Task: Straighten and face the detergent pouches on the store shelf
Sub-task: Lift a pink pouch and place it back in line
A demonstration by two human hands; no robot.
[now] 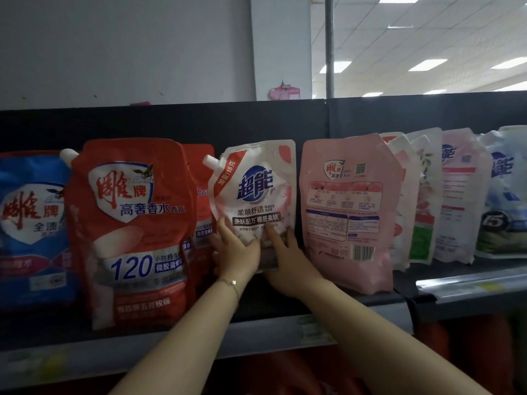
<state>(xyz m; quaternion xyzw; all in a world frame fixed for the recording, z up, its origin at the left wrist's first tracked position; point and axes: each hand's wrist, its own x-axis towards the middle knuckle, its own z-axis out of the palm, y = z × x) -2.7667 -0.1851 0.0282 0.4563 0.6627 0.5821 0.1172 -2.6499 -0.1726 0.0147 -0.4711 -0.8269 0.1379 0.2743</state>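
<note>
A small white and pink pouch (255, 189) with a blue logo and a white spout stands upright, front outward, at the middle of the shelf (285, 327). My left hand (235, 250) holds its lower left side, thumb on the front. My right hand (285, 256) holds its lower right side, thumb up on the front. To the left stands a big red pouch (132, 229), front outward, with another red pouch (202, 201) behind it. A pink pouch (346, 212) on the right shows its back with a barcode.
A blue pouch (31, 226) stands at the far left. On the right, several white and pink pouches (453, 195) lean in a row, some turned back outward, ending with a white and blue one (503, 192). A black back panel (171, 124) rises behind them.
</note>
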